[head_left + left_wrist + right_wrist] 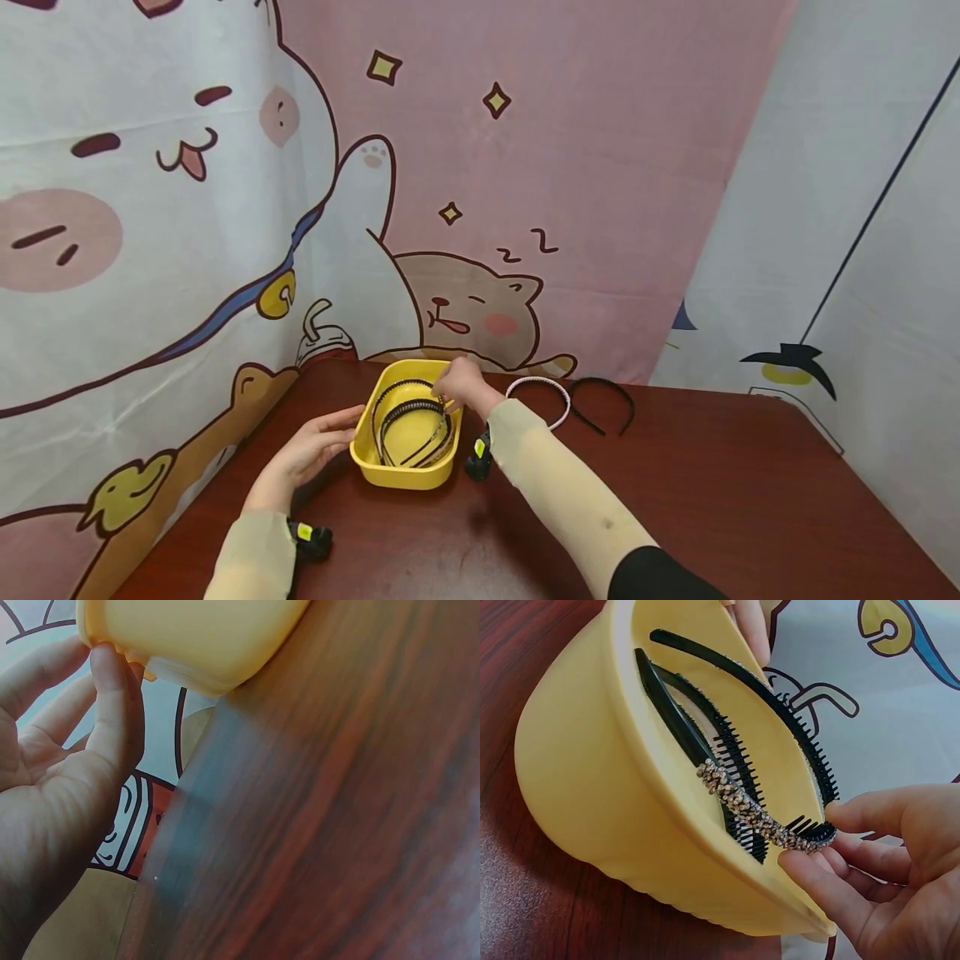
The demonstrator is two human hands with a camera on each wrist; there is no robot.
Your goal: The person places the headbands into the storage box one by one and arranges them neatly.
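Note:
A yellow plastic basin [405,477] stands on the table with several dark toothed headbands [735,742] inside. My right hand [460,382] is over its far right corner. Between thumb and fingers that hand [892,870] pinches a black headband crusted with glittery stones [742,806], by its curved top. Both ends of this headband point down into the basin. On the opposite side my left hand [315,446] holds the basin's left rim. The left wrist view has that hand's thumb [112,675] and fingers right at the rim.
To the right of the basin, a pink headband [562,396] and a black headband [628,400] lie on the dark red wooden table [712,500]. A cartoon-printed cloth [600,167] hangs along the table's back and left edges.

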